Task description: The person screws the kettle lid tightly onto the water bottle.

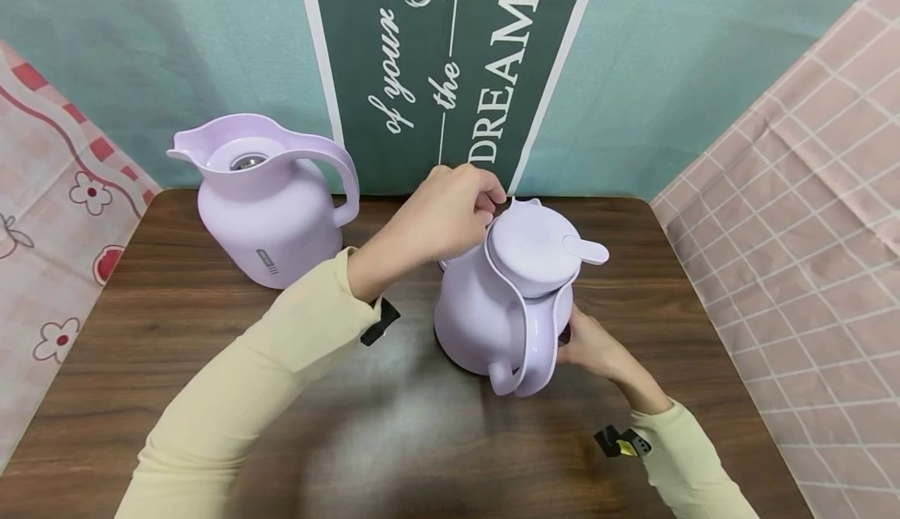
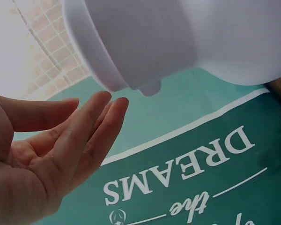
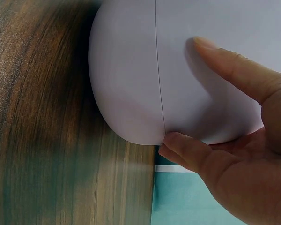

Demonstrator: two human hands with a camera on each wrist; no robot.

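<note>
Wooden surface point(image 1: 105, 394) carries, at left, one uncovered jug point(image 1: 274, 214). Your left grip point(image 1: 450, 208), loosely bent, holding nothing, is beside the lid point(image 1: 533, 245) of the second jug point(image 1: 478, 323), right of centre; your right grip point(image 1: 594, 343) clasps its body. Probably you steady it; next seems to need careful lid contact. You have two jugs, one lid.

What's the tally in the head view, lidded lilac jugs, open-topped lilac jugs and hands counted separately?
Lidded lilac jug: 1
Open-topped lilac jug: 1
Left hand and right hand: 2
Total: 4
</note>
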